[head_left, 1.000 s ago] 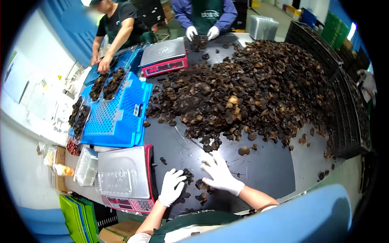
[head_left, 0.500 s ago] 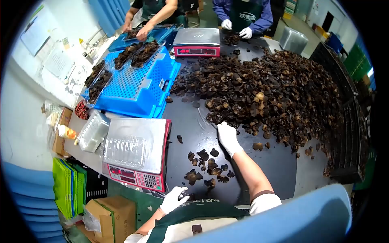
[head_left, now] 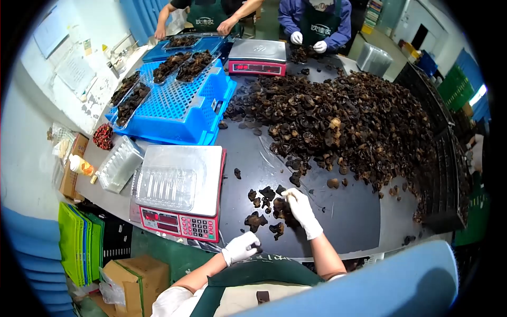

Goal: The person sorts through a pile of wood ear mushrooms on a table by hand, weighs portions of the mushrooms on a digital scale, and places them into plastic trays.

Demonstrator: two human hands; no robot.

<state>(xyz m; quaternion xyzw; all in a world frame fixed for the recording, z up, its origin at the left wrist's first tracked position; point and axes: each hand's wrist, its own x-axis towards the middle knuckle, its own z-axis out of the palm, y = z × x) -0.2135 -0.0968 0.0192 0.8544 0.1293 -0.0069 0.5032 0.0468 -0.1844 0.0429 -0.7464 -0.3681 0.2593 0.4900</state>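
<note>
My right hand (head_left: 302, 210), in a white glove, is bent over a small group of dark mushroom pieces (head_left: 255, 221) on the black table mat; its fingers are drawn together at their edge, and what they hold is hidden. At the table's near edge my left hand (head_left: 242, 248), also gloved, is closed around a small dark piece (head_left: 257, 247). Beyond them lies a large heap of dark brown mushrooms (head_left: 343, 116). To the left, a red and silver scale (head_left: 182, 185) carries a clear plastic tray (head_left: 165, 188).
An upturned blue crate (head_left: 174, 113) bears filled trays, beside a second scale (head_left: 257, 57). Clear containers (head_left: 120, 164) stand at the left. Black crates (head_left: 446, 179) line the right side. Two people (head_left: 317, 24) (head_left: 206, 18) work across the table. A blue surface (head_left: 369, 285) crosses the foreground.
My right hand has come back from the heap's edge toward the small group of pieces. My left hand has shifted slightly right. The person at the back left has moved their hands apart.
</note>
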